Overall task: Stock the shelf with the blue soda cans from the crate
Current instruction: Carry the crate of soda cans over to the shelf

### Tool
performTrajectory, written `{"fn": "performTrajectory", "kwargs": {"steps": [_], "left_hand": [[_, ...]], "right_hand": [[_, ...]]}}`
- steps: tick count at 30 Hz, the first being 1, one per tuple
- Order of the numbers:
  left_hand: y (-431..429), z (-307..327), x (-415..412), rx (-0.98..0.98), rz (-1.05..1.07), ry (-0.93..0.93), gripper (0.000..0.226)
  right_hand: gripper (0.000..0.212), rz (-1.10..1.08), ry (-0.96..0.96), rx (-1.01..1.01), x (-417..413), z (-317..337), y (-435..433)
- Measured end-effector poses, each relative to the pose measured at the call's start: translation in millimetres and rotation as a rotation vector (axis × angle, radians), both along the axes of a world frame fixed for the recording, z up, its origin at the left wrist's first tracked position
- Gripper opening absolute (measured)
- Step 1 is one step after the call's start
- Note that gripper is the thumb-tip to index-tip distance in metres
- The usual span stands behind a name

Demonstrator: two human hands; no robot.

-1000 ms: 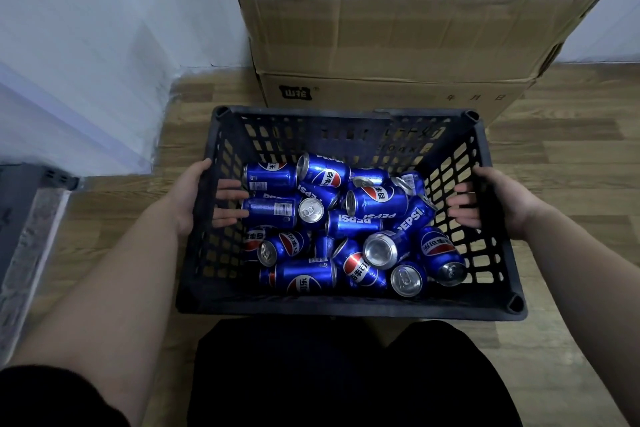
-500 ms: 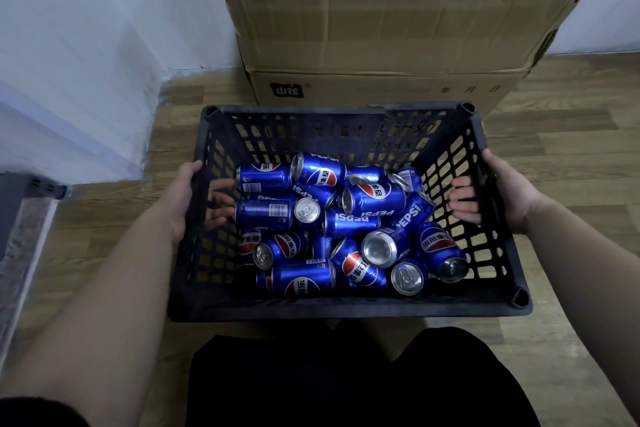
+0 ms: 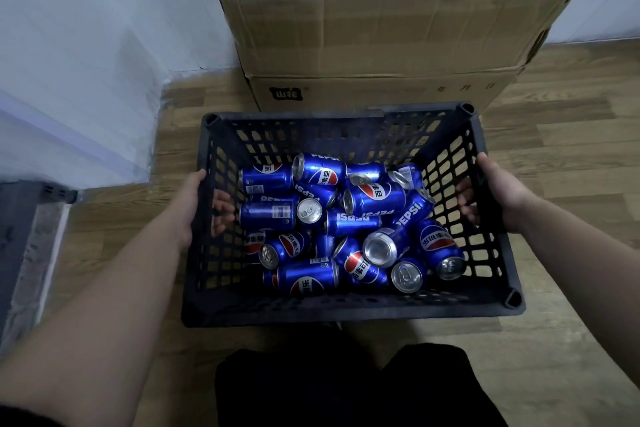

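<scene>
Both hands were clamped on the black perforated plastic crate: left hand on its left wall, right hand on its right wall, fingers hooked through the side openings. The blue aluminium soda cans all lay loose in a jumbled heap on the crate bottom, none taken out yet.

Change over the last second: the crate sat slightly higher in view and a bit further from the body, its far rim close to the stacked brown cardboard boxes on the wood-look floor. I read that as a lift or reposition (can't tell if it was fully off the floor).

No shelf clearly in view; a grey object at the left edge was unidentifiable. Stocking hadn't started, probably carrying the crate first.
</scene>
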State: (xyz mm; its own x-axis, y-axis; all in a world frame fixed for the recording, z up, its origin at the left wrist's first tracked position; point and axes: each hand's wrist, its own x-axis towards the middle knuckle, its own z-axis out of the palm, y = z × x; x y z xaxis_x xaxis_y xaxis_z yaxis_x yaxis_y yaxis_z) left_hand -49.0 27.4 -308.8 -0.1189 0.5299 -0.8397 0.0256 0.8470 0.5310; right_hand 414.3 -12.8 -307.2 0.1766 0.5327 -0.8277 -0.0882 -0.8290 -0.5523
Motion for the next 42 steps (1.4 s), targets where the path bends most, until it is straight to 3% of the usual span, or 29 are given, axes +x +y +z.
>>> {"fn": "performTrajectory", "kwargs": {"steps": [11, 17, 30, 42], "left_hand": [[-27.4, 69.0, 15.2, 0.032, 0.064, 0.019, 0.051], [-64.4, 148.3, 7.3, 0.016, 0.075, 0.016, 0.043], [-143.7, 365.0, -45.8, -0.069, 0.293, -0.014, 0.045], [-150.5, 455.7, -117.1, -0.069, 0.399, -0.028, 0.045]], "right_hand": [[0.048, -0.128, 0.082, -0.038, 12.8, 46.5, -55.1], [0.048, -0.106, 0.073, -0.068, 9.0, 127.9, -79.3], [0.047, 0.074, -0.061, -0.125, -54.6, 371.6, -60.2], [0.047, 0.208, -0.057, -0.087, -138.0, 468.3, -8.3]]}}
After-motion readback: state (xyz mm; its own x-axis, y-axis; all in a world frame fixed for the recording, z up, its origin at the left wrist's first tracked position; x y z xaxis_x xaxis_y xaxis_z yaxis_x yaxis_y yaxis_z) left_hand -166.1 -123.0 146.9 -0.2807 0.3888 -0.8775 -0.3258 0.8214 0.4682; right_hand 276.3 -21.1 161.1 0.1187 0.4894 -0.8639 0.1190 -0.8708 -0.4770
